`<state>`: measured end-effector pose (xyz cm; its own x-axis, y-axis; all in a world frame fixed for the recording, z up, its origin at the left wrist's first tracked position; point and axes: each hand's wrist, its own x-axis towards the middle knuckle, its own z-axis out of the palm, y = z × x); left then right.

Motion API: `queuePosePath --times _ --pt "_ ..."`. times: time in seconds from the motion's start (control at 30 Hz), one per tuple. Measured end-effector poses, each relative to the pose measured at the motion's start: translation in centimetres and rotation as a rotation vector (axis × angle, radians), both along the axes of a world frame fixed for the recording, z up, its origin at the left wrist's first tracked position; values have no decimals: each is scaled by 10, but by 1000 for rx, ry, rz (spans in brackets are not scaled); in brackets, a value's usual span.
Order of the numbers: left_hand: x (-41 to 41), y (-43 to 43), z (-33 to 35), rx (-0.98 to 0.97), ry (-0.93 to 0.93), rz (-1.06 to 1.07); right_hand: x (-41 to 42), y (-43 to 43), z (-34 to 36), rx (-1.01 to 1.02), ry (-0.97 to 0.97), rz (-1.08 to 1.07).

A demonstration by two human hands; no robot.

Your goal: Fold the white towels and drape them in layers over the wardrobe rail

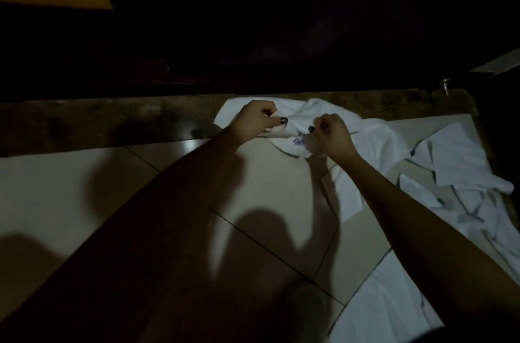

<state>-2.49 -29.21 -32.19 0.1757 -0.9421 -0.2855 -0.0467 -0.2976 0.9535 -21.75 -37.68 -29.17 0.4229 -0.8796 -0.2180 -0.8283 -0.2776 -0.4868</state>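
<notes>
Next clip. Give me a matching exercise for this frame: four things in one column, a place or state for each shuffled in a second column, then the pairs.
1. left hand
2. held towel
3. loose towels
4. brown strip

A. crumpled on the tiles at the right
B. runs across the floor beyond the tiles
C. pinches white cloth beside the right hand
D. bears a small blue mark

Pairs: 1-C; 2-D; 3-A; 4-B

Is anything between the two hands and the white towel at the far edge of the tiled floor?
Nothing visible: the left hand and the right hand both already pinch the white towel. The rail cannot be made out in the dark.
</notes>
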Motion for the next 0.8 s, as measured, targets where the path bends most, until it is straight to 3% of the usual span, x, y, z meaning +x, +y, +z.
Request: queuePosePath --times 0.1,0.3,0.63,0.8 --pt "8 10 53 6 128 55 4 25 43 106 -75 -92" --pt "32 30 190 -14 40 109 27 67 184 126 -235 -244" --pt "72 97 507 -32 23 347 95 114 519 217 -277 -275" --pt "80 136 671 -177 -187 333 108 136 691 319 -525 -362"
